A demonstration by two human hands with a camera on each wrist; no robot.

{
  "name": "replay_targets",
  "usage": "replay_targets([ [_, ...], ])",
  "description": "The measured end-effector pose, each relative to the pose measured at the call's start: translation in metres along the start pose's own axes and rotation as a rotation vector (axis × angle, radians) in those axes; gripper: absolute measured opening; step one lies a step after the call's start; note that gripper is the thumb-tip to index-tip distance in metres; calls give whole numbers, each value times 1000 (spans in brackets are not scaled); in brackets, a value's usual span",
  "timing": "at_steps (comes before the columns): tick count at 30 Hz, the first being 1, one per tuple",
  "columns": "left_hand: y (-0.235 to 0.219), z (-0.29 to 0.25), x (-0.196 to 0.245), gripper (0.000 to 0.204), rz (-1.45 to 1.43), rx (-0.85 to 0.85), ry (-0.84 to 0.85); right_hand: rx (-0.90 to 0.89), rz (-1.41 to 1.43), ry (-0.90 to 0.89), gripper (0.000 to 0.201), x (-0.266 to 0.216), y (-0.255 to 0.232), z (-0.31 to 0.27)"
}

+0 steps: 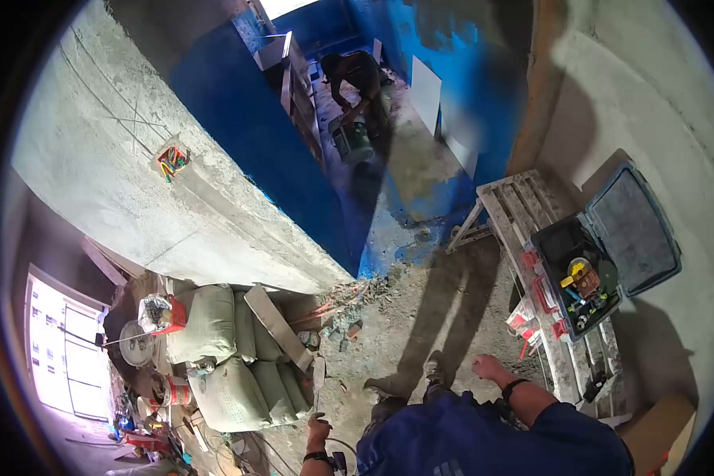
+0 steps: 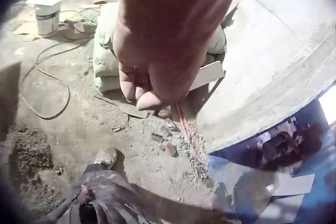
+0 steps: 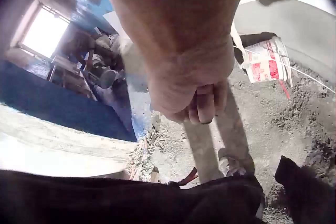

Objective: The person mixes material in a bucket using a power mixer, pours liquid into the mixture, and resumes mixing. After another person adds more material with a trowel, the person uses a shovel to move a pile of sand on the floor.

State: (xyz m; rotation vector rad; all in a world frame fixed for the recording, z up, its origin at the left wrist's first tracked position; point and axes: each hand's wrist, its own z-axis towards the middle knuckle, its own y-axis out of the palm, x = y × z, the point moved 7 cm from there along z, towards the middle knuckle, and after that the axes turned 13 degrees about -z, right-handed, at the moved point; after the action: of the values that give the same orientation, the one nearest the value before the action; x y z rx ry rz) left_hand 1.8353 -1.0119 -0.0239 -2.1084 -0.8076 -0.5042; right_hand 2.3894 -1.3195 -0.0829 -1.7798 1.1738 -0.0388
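In the head view my left hand [image 1: 319, 430] grips a flat, narrow-bladed trowel [image 1: 319, 374] by its handle end, blade pointing away from me. The left wrist view shows the left hand [image 2: 157, 77] with curled fingers, and part of the thin blade [image 2: 131, 110] beyond them; the handle is hidden. My right hand [image 1: 492, 368] hangs in front of my body at the right. Its fingers are loosely curled in the right wrist view [image 3: 194, 98], with nothing seen in them.
Stacked sacks [image 1: 214, 325] and a board [image 1: 278, 327] lie at the left. An uncovered toolbox [image 1: 559, 250] rests on a slatted bench [image 1: 500, 198] at the right. Ahead, a person [image 1: 361, 79] bends over a bucket [image 1: 351, 143]. Rubble [image 1: 345, 325] lies by the wall corner.
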Motion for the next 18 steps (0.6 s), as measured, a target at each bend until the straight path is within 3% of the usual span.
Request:
replay_targets([
  [7,6,-7,25,65,91,-17,-21,-95,25,56,26,6,8,-12],
  [12,9,9,13,64,2,-25,-19,-26,-60,9,26,10,17,-17],
  [15,10,5,8,54,23,-71,81,-94,-62,10,27,2,14,-23],
  [17,7,5,1,46,-28,-71,27,-184,-94,5,27,-5,8,-28],
  [18,7,3,-1,45,-64,-70,-33,-147,-88,30,28,-7,3,-33],
])
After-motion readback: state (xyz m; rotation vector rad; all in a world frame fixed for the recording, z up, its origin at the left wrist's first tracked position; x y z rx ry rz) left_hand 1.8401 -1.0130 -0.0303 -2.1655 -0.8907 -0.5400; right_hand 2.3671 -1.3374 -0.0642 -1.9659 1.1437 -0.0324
